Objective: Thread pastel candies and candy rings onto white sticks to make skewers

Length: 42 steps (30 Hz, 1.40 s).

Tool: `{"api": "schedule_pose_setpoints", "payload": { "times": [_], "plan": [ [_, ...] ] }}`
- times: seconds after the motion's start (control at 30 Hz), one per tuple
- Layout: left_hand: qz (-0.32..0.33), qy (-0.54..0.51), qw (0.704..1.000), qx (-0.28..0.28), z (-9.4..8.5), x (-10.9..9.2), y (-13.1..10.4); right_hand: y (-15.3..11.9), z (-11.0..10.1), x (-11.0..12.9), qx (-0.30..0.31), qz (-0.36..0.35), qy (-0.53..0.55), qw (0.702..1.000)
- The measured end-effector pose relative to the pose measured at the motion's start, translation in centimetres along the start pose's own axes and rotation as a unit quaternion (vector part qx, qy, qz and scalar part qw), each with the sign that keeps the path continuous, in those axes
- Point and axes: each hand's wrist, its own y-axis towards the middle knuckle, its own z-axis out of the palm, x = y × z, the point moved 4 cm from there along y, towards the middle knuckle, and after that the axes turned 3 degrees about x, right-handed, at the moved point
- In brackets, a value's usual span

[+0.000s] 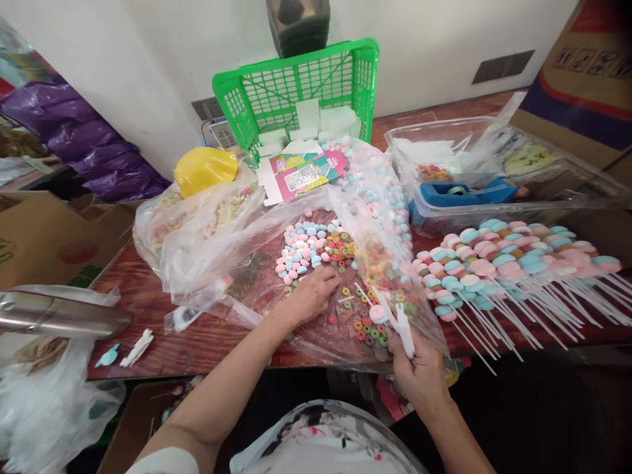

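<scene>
My right hand (419,372) is closed round a bundle of white lollipop sticks (405,334). A round pink candy (378,314) shows at the left side of these sticks; whether it is threaded on one, I cannot tell. My left hand (313,294) is low over a spread clear plastic bag, its fingers curled together; anything between the fingertips is hidden. Just beyond it lie pastel pink, white and blue candies (301,247) and a heap of ring-shaped candies (340,248). More coloured rings (370,331) are scattered between both hands.
Finished candy skewers (503,257) lie piled at right, sticks toward me. Behind them stands a clear bin (557,187) with a blue tape dispenser (464,192). A green basket (296,85) stands at the back. Bagged rings (212,217) and a steel flask (64,315) are at left.
</scene>
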Motion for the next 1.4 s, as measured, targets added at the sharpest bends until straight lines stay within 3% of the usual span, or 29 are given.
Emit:
{"api": "schedule_pose_setpoints", "payload": {
  "times": [0.27,0.5,0.6,0.67,0.73,0.83,0.93,1.0,1.03,1.1,1.13,1.23,1.3,1.33,1.4],
  "plan": [
    [-0.044,-0.003,0.999,0.015,-0.7,0.6,0.9,-0.1,0.2,0.0,0.018,0.001,-0.017,1.0],
    [-0.003,0.01,0.997,0.082,-0.6,0.8,1.2,0.2,0.2,0.8,0.024,-0.028,-0.013,0.999],
    [-0.023,-0.048,0.998,0.027,-1.2,1.3,1.5,0.3,0.2,0.9,0.026,-0.044,-0.019,0.999],
    [-0.063,-0.146,0.987,-0.037,-1.9,1.1,1.5,0.3,0.3,1.0,0.024,-0.056,-0.022,0.998],
    [-0.128,-0.301,0.941,-0.092,-2.4,0.5,1.1,0.4,0.3,1.1,0.02,-0.064,-0.022,0.997],
    [-0.226,-0.539,0.8,-0.136,-2.0,-1.2,-0.1,0.4,0.4,1.2,0.02,-0.068,-0.015,0.997],
    [-0.258,-0.673,0.671,-0.174,-1.3,-3.1,-0.9,0.5,0.3,1.4,0.024,-0.057,-0.013,0.998],
    [-0.261,-0.711,0.622,-0.2,-0.8,-4.0,-1.2,0.5,0.3,1.4,0.026,-0.05,-0.019,0.998],
    [-0.262,-0.717,0.611,-0.21,-0.6,-4.2,-1.3,0.5,0.3,1.3,0.029,-0.048,-0.023,0.998],
    [-0.262,-0.696,0.628,-0.232,-0.5,-4.3,-1.5,0.4,0.3,1.2,0.031,-0.054,-0.039,0.997],
    [-0.254,-0.664,0.659,-0.247,-0.7,-4.2,-1.6,0.3,0.2,1.2,0.031,-0.06,-0.051,0.996],
    [-0.191,-0.512,0.792,-0.272,-1.8,-4.2,-2.0,0.1,0.1,1.0,0.028,-0.083,-0.104,0.991],
    [-0.158,-0.45,0.837,-0.269,-2.1,-4.5,-2.4,0.0,-0.1,1.0,0.027,-0.09,-0.13,0.987],
    [-0.163,-0.455,0.833,-0.268,-2.0,-4.6,-2.6,0.0,-0.2,1.0,0.027,-0.091,-0.135,0.986],
    [-0.214,-0.533,0.77,-0.278,-1.4,-4.5,-3.0,-0.1,-0.3,1.0,0.027,-0.094,-0.13,0.987]
  ]
}}
